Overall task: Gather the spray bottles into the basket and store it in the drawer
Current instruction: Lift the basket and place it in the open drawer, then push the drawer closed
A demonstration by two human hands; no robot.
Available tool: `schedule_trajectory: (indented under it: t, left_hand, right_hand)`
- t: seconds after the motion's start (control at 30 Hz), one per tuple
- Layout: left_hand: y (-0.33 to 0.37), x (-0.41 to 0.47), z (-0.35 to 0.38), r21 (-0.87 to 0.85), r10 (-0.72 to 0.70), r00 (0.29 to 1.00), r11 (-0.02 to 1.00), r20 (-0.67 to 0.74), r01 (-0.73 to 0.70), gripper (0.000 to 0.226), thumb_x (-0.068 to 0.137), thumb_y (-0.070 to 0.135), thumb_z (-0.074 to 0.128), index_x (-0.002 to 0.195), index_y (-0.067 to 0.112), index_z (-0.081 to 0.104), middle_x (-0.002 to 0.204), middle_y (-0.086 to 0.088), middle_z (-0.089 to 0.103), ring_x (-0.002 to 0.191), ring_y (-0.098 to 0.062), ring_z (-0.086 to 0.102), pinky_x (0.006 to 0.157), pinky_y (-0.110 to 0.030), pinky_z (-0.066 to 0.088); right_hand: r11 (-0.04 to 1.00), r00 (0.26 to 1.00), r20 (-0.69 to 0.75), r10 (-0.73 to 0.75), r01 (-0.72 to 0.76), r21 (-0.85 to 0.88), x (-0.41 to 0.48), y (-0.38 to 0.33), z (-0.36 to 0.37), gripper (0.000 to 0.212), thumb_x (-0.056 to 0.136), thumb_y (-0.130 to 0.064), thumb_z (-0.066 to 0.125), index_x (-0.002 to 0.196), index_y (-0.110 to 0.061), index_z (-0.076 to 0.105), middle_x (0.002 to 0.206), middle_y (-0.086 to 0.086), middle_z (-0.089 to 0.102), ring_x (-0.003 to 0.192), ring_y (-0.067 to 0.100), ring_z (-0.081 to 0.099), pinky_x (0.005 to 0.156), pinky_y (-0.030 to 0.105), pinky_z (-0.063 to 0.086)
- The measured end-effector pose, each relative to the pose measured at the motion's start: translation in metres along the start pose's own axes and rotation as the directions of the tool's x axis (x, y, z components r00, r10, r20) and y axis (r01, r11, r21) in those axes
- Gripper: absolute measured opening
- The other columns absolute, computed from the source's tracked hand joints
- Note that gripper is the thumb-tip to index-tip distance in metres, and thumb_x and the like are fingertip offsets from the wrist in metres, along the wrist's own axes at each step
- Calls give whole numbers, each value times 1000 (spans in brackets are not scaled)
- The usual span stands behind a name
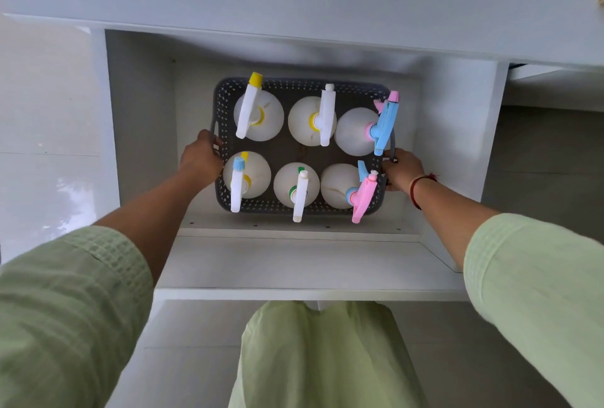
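Head view: basket (295, 210), grey, holding six spray bottles (258, 115), inside the open drawer (294, 264). Left hand (201, 159) and right hand (400, 171) each clamped on a basket side handle. Step: storing. Next: let go, push drawer closed.

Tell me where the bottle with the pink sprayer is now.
In the head view, the bottle with the pink sprayer stands in the basket's near right corner, beside the right hand.

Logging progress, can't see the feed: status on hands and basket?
Left hand and right hand shut on basket handles. Six spray bottles inside, upright. Basket in open drawer. Nothing in the way.
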State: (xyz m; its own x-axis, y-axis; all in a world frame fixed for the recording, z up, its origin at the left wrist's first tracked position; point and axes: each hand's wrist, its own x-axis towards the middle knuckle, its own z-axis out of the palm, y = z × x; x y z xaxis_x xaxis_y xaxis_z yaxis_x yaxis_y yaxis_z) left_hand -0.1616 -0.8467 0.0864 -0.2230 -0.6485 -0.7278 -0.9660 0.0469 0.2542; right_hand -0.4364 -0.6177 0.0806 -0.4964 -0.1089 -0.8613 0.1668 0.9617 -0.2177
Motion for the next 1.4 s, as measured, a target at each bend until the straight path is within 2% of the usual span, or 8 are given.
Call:
schedule_trajectory:
  t: [0.23, 0.4, 0.63, 0.83, 1.1, 1.2, 1.3, 1.4]
  left_hand:
    - [11, -24, -8, -273, -261, 961, 935, -89, 228, 60, 91, 10, 53, 143, 10, 23, 134, -21, 49, 120, -39, 52, 99, -45, 46]
    - [20, -57, -20, -179, -72, 980, 983, -186, 39, 59, 88, 13, 58, 141, 11, 30, 143, -16, 41, 131, -34, 43, 106, -45, 39]
    - [21, -133, -50, 89, 281, 905, 960, -319, -266, 51, 89, 21, 57, 136, 11, 39, 140, -14, 40, 133, -35, 38, 109, -50, 35]
    - [-20, -182, -49, 337, 443, 894, 853, -66, -398, 100, 75, 85, 15, 147, 17, 30, 160, -9, 17, 150, -29, 3, 120, -53, 1]
    - [-60, -182, -14, 564, 489, 791, 559, 367, -608, 119, 61, 95, 17, 154, 21, 6, 161, -5, -11, 141, -30, -26, 114, -57, -15]
    - [-56, -180, -15, 587, 488, 796, 545, 360, -599, 112, 67, 89, 21, 152, 16, 20, 161, -10, 12, 144, -32, -10, 113, -61, -3]
    - [-54, -181, -17, 615, 519, 781, 502, 349, -608, 105, 71, 86, 24, 146, 13, 38, 154, -14, 34, 142, -35, 14, 108, -69, 16]
    - [-52, -183, -18, 625, 512, 799, 520, 316, -581, 106, 70, 86, 23, 146, 14, 38, 155, -14, 32, 142, -35, 14, 107, -70, 15]
  right_hand:
    - [998, 994, -101, -34, 30, -46, -19, -4, -6, 44, 94, -23, 49, 136, -13, 45, 128, 15, 59, 100, 29, 59, 87, 33, 49]
    - [974, 932, -283, -224, 220, -45, -52, -15, -28, 43, 94, -13, 52, 136, -12, 45, 134, 15, 53, 119, 30, 54, 92, 26, 41]
    - [816, 638, -511, -577, 476, -327, -125, 6, -95, 46, 86, -8, 58, 132, -7, 50, 134, 23, 43, 118, 37, 50, 102, 34, 39]
    - [935, 792, -526, -311, 153, -321, -145, 78, -112, 57, 87, -25, 64, 139, -14, 42, 137, 25, 39, 125, 43, 39, 102, 51, 36]
    - [957, 905, -395, 158, -239, -164, -158, 129, -79, 72, 86, -58, 54, 142, -19, 36, 148, 18, 29, 131, 45, 37, 110, 58, 22]
    - [960, 920, -283, 273, -281, 10, -158, 133, -68, 72, 87, -57, 53, 143, -16, 34, 148, 19, 28, 128, 43, 41, 106, 55, 35]
    - [901, 893, -194, 406, -355, 248, -158, 131, -62, 66, 89, -47, 57, 139, -10, 38, 143, 19, 39, 109, 43, 54, 79, 50, 54]
    - [801, 894, -102, 436, -333, 498, -157, 123, -62, 47, 94, -26, 56, 128, 5, 47, 128, 24, 51, 90, 36, 58, 63, 42, 58]
